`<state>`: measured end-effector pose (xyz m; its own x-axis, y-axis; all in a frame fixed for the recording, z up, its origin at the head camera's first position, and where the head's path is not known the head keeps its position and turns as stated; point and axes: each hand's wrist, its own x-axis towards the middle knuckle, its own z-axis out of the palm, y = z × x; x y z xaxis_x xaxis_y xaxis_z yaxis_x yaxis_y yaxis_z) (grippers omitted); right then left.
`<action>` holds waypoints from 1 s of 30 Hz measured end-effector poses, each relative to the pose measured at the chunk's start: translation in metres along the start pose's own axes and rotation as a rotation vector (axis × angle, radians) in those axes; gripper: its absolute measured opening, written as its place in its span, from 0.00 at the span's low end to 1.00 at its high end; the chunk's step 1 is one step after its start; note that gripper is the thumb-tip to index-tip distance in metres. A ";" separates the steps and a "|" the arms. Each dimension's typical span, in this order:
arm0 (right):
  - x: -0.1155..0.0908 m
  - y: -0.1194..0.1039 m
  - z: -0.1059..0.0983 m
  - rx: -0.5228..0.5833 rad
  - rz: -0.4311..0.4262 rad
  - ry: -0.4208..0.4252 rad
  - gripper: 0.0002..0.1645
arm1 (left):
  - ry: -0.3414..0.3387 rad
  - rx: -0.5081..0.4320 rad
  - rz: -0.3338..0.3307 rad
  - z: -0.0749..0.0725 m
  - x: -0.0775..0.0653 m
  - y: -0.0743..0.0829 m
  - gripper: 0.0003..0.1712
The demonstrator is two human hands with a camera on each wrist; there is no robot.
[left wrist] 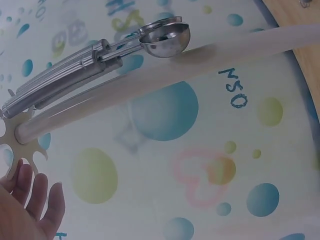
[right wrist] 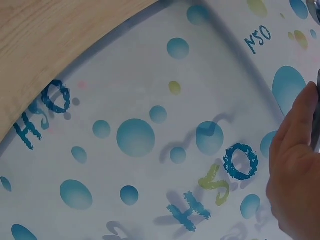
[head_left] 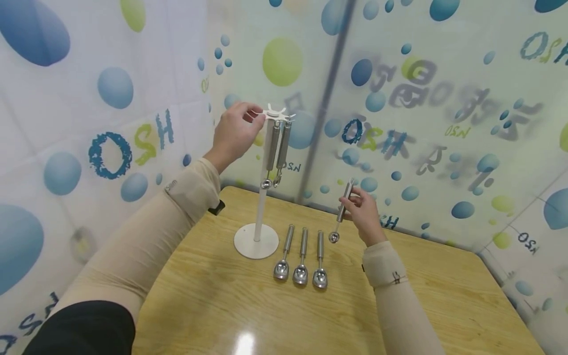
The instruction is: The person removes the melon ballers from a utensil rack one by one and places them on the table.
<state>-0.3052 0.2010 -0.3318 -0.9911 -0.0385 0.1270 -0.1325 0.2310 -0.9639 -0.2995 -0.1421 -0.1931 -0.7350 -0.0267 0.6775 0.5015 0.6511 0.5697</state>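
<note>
My left hand [head_left: 237, 129] pinches one edge of the hooked white top of a utensil stand [head_left: 260, 212]. Several metal scoops [head_left: 282, 145] with small round bowls hang from its hooks, handles up, bowls low beside the pole. In the left wrist view, fingertips [left wrist: 37, 192] are at the hooked rim. Right of the stand, my right hand [head_left: 365, 213] grips a small metal scoop [head_left: 341, 212] by its handle, above the table, tilted with its round bowl down. The right wrist view shows that hand [right wrist: 295, 175] only at the edge, with the scoop mostly cut off.
Three larger metal scoops [head_left: 303, 254] lie side by side on the wooden table [head_left: 248, 305], bowls toward me, just right of the stand's round base. White curtains [head_left: 310, 64] printed with blue and green dots enclose the table at the back and sides.
</note>
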 end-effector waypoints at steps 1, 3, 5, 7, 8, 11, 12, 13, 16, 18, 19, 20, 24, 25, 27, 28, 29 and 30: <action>0.000 0.001 0.000 -0.011 0.004 0.001 0.29 | -0.004 -0.002 0.001 0.000 0.001 -0.001 0.20; 0.000 0.004 -0.001 -0.028 0.013 0.006 0.29 | -0.010 -0.006 0.002 -0.001 0.002 -0.002 0.20; 0.000 0.007 -0.002 -0.045 0.024 0.012 0.29 | -0.014 -0.013 0.005 -0.001 0.003 -0.004 0.20; 0.001 0.009 -0.003 -0.052 0.034 0.018 0.29 | -0.022 -0.019 0.007 -0.001 0.004 -0.006 0.20; 0.001 0.010 -0.004 -0.054 0.041 0.022 0.30 | -0.025 -0.022 0.007 -0.001 0.005 -0.006 0.20; 0.000 0.014 -0.005 -0.062 0.054 0.026 0.30 | -0.044 -0.031 0.007 -0.002 0.007 -0.009 0.21; 0.000 0.015 -0.005 -0.066 0.057 0.026 0.30 | -0.050 -0.032 0.010 -0.002 0.008 -0.010 0.21; 0.000 0.016 -0.006 -0.068 0.061 0.025 0.29 | -0.058 -0.031 0.015 -0.003 0.008 -0.011 0.22; -0.001 0.019 -0.007 -0.074 0.068 0.013 0.28 | -0.089 -0.016 0.043 -0.005 0.010 -0.014 0.23; -0.002 0.022 -0.008 -0.078 0.078 0.002 0.27 | -0.109 -0.005 0.065 -0.006 0.011 -0.017 0.24; -0.002 0.023 -0.008 -0.078 0.085 -0.005 0.27 | -0.118 0.000 0.074 -0.007 0.011 -0.018 0.25; -0.002 0.024 -0.008 -0.081 0.092 -0.011 0.27 | -0.124 0.003 0.083 -0.008 0.012 -0.020 0.25; -0.003 0.030 -0.009 -0.095 0.117 -0.031 0.28 | -0.133 -0.006 0.105 -0.010 0.015 -0.024 0.25; -0.003 0.031 -0.010 -0.095 0.122 -0.033 0.28 | -0.135 -0.009 0.109 -0.010 0.015 -0.024 0.26; -0.003 0.034 -0.010 -0.097 0.131 -0.035 0.29 | -0.143 -0.017 0.117 -0.010 0.017 -0.025 0.26; -0.003 0.035 -0.010 -0.096 0.137 -0.037 0.30 | -0.146 -0.021 0.120 -0.010 0.018 -0.025 0.27; -0.004 0.036 -0.010 -0.097 0.143 -0.037 0.30 | -0.150 -0.025 0.120 -0.010 0.018 -0.025 0.28; -0.004 0.037 -0.011 -0.097 0.150 -0.037 0.31 | -0.153 -0.032 0.120 -0.010 0.019 -0.025 0.28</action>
<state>-0.3064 0.2199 -0.3656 -0.9991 -0.0321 -0.0271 0.0150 0.3296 -0.9440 -0.3210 -0.1659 -0.1900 -0.7285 0.1669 0.6644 0.6024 0.6179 0.5053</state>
